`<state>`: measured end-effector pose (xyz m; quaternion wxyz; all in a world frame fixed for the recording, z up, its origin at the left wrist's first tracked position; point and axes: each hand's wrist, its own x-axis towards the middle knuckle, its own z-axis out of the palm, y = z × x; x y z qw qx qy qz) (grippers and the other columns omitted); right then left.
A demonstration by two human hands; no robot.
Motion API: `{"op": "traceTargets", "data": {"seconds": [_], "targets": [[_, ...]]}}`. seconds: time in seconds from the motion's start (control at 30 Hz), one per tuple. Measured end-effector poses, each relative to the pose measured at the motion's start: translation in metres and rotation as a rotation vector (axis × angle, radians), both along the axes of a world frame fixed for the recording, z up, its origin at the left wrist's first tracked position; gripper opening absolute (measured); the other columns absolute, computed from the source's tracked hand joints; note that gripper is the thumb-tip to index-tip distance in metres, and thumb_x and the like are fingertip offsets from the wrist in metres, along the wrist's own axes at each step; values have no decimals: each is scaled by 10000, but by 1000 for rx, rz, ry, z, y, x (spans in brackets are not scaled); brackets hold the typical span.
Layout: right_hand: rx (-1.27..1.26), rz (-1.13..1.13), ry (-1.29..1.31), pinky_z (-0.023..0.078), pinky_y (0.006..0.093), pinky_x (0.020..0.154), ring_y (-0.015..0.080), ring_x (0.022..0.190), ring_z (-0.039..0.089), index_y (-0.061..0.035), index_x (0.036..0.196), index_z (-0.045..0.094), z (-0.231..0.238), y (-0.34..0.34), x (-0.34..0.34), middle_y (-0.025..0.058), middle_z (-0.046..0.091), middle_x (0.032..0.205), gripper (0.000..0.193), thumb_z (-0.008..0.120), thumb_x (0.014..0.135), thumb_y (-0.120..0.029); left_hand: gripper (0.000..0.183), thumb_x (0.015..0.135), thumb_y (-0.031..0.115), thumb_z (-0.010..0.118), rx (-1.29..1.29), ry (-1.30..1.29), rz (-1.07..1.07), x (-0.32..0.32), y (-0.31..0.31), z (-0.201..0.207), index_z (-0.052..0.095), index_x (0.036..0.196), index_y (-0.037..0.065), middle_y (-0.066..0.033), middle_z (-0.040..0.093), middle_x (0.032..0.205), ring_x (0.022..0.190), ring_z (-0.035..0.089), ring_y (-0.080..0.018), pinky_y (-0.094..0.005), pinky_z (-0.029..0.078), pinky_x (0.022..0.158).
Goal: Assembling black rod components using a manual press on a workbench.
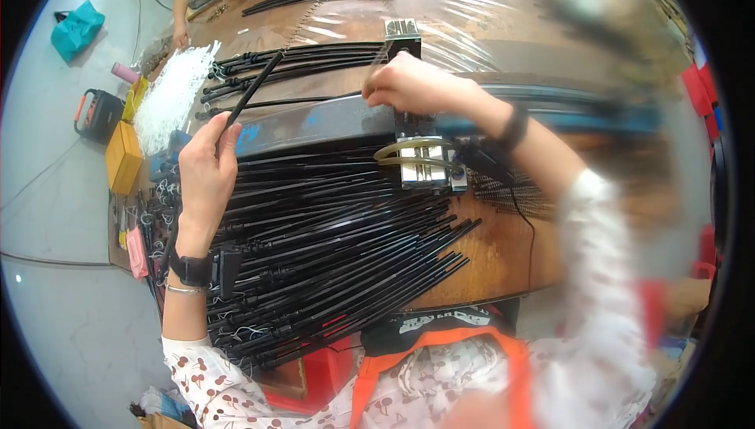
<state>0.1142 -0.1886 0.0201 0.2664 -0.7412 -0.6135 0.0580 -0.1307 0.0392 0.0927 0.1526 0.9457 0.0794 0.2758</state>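
My left hand (208,165) is closed round a slim black tube (255,91), which slants up and to the right above the bench. Farther right, my right hand (409,87) pinches a thin, blurred coil spring (381,63) beside a small metal block (403,29). Below that hand, a silver fixture with clear hoses (425,163) is fixed at a long metal beam (330,118). A wide pile of black tubes (330,232) with white loops at their left ends lies between my arms.
Beyond the beam lie more black tubes (314,55) and a white heap of strings (177,95). Thin springs (511,195) lie right of the fixture, near a black cable (531,232). A co-worker's hand (181,36) is at the far left. A yellow box (123,158) stands left.
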Motion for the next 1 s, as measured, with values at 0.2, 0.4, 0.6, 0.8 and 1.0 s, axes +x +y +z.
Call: {"op": "traceTargets", "data": {"seconds": [0.2,0.4,0.6,0.8,1.0], "targets": [[204,-259,-434,467,395,865,259,898,681,-86,905,673,-14,-61,16,89,706,863,63,668,853,-52,205,954,127,673,60,-31,17,-4,21,-4,680,1102,-15,-205,679,879,732,655,-328,-361,509,672],[122,-565,-632,428,410,901,299,881,627,-107,875,662,-31,-258,53,80,665,827,96,659,816,-31,189,937,231,654,207,138,-216,52,-2,-46,707,1087,127,-134,663,868,792,670,-346,-444,540,676],[18,-639,-719,473,448,873,330,920,639,-59,951,681,-51,-327,83,121,686,900,120,663,834,-38,153,934,231,631,226,144,-422,135,-62,-79,637,983,86,-130,658,835,811,687,-329,-447,567,716],[155,-636,-724,486,461,842,354,916,646,-50,987,690,-83,-343,93,154,686,911,129,641,868,-43,201,935,199,628,31,231,-459,138,-70,-80,650,844,21,-194,646,829,811,629,-426,-516,502,703],[81,-686,-631,493,447,877,348,948,651,-54,1025,716,-68,-340,80,146,705,946,151,650,891,-76,210,910,202,679,-77,50,-490,139,-74,-92,673,792,28,-185,632,802,775,623,-414,-489,495,675]]}}
